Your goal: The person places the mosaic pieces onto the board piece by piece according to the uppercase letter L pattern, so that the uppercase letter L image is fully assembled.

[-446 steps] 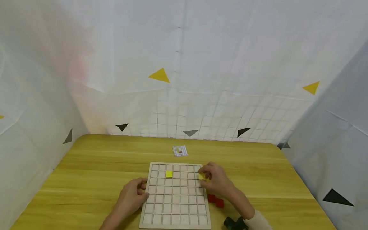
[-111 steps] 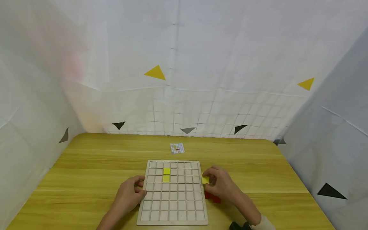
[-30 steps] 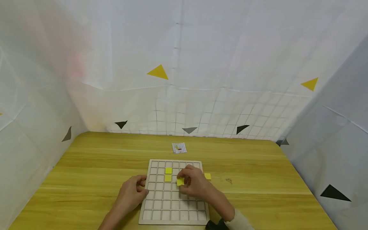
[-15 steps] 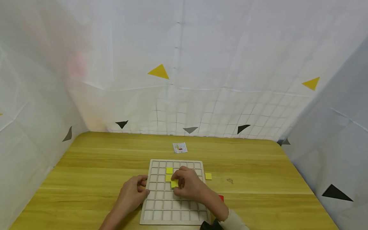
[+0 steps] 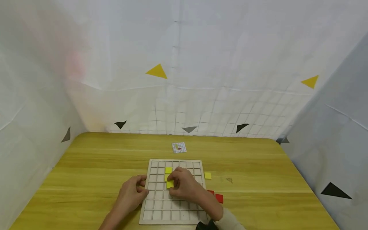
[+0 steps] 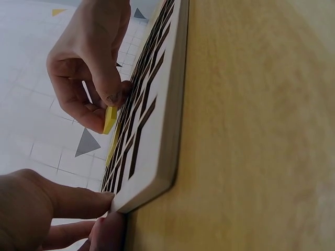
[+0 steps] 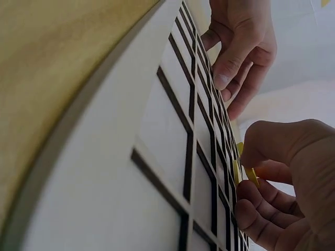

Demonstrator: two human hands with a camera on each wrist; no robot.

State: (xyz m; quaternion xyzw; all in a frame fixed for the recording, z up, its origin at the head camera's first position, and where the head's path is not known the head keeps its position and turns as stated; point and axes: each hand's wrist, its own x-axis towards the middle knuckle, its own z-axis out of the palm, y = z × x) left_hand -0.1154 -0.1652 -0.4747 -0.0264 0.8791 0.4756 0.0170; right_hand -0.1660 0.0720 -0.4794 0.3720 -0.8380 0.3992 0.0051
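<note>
A pale wooden grid board (image 5: 159, 204) lies on the table. At its left edge my left hand (image 5: 130, 193) holds the border with thumb and fingers, seen also in the left wrist view (image 6: 57, 209). Two yellow square tiles (image 5: 168, 170) sit in its third column, one below the other; the lower is partly covered by my right hand (image 5: 184, 185). That hand pinches a third yellow tile (image 5: 170, 184), tilted, just below those two. In the left wrist view the pinched tile (image 6: 110, 119) stands slightly off the board surface.
One loose yellow tile (image 5: 207, 175) lies right of the board. Two red tiles (image 5: 219, 198) lie closer, one partly behind the right forearm. A small printed card (image 5: 179, 147) with a coloured grid pattern lies beyond the board. White cloth walls (image 5: 230, 48) surround the table (image 5: 258, 175).
A second yellow tile has come onto the board since the oldest frame. My right hand has carried another from the right side leftward to the third column. The left hand stays at the edge.
</note>
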